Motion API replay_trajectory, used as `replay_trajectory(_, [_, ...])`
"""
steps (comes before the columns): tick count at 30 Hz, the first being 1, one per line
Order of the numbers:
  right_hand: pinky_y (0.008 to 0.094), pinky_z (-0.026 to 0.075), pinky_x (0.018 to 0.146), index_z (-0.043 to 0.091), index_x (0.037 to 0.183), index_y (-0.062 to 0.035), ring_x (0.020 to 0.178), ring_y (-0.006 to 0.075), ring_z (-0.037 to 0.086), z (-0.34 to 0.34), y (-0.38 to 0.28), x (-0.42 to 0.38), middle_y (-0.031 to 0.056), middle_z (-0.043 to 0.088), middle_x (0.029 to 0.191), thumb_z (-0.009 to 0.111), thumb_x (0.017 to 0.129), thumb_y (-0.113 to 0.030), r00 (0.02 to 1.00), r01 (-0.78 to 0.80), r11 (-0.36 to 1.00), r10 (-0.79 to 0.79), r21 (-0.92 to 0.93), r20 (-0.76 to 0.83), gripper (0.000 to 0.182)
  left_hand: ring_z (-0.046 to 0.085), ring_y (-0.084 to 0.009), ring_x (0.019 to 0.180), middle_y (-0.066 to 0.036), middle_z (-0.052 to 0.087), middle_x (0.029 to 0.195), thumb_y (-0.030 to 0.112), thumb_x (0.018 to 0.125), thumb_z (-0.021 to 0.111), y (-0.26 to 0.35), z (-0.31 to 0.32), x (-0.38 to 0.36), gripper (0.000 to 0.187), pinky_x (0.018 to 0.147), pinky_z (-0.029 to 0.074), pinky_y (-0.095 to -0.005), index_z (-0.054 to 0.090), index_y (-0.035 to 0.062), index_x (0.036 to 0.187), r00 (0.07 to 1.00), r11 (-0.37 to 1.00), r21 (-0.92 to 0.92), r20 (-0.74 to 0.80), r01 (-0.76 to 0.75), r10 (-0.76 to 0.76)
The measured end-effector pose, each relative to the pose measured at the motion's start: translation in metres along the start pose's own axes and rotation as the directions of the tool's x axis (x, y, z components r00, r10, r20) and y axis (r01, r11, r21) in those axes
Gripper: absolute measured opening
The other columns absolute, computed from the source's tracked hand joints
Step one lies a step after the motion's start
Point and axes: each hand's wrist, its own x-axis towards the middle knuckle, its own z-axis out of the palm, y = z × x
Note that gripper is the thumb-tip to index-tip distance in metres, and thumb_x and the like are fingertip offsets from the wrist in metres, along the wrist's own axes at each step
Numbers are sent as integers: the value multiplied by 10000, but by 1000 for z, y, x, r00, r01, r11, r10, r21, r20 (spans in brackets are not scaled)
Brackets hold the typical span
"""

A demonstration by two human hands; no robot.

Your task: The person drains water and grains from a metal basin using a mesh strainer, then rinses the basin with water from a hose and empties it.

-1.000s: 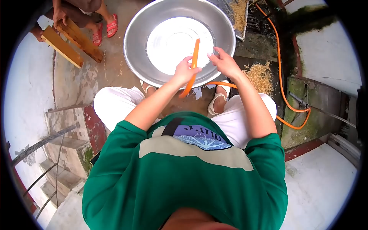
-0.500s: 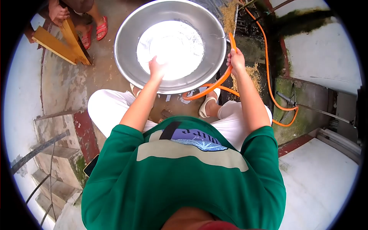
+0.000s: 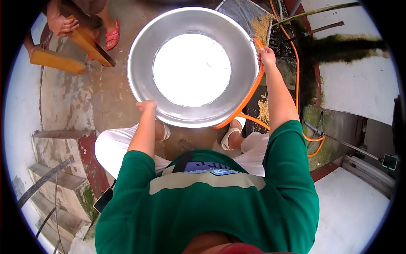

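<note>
A wide metal basin sits in front of me, with a bright white glare over its middle, so its contents are hard to make out. My left hand is at the basin's lower left rim, its fingers bent at the edge; what they grip is too small to tell. At the upper right rim my right hand is closed round an orange hose, which runs down along the basin's right side and under its lower edge.
Another person's hands hold yellow wooden pieces at the upper left, beside red sandals. Scattered grain lies on a dark sheet at the upper right. Concrete steps stand at the left, a pale wall at the right.
My left hand has left the basin's inside for its lower left rim. The basin appears lower in view. My right hand still holds the hose. The other person's wooden pieces have moved apart.
</note>
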Motion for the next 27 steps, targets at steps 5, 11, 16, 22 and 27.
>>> replay_trajectory(5, [230,346,353,417,1077,-75,464,92,467,52,-28,11,61,562,705,515,873,-157,986,162,978,-164,130,10,241,452,-365,1110,-245,385,1231,44,759,526,-7,-9,0,586,928,400,-394,194,27,1242,996,996,-4,40,-84,84])
replay_trajectory(11, [228,386,414,456,1090,-68,550,87,483,127,-62,14,61,584,779,520,875,-172,966,138,987,-152,78,210,247,433,-378,1122,-264,358,1220,42,770,526,-5,-11,-10,552,948,384,-409,207,34,1220,995,994,32,8,-100,100])
replay_trajectory(16, [238,406,461,457,1106,-57,581,92,492,178,-79,-2,67,592,822,505,874,-138,937,129,989,-144,68,318,251,429,-406,1106,-265,351,1209,43,762,542,-6,-12,-6,565,938,389,-411,204,27,1214,995,991,100,48,-92,88])
replay_trajectory(22, [235,438,533,471,1178,-47,655,95,528,217,-92,-32,75,607,892,476,882,-105,855,191,974,-227,124,466,301,432,-419,1109,-276,327,1236,43,764,525,-5,-17,-11,602,935,380,-451,153,-1,1235,993,990,98,71,-103,96])
replay_trajectory(27, [210,411,575,452,1241,-54,651,76,486,252,-97,-83,41,615,915,453,891,-139,712,272,962,-219,26,667,360,451,-408,1097,-247,284,1292,113,747,544,3,-22,-19,666,913,384,-486,147,27,1275,996,992,118,87,-48,38])
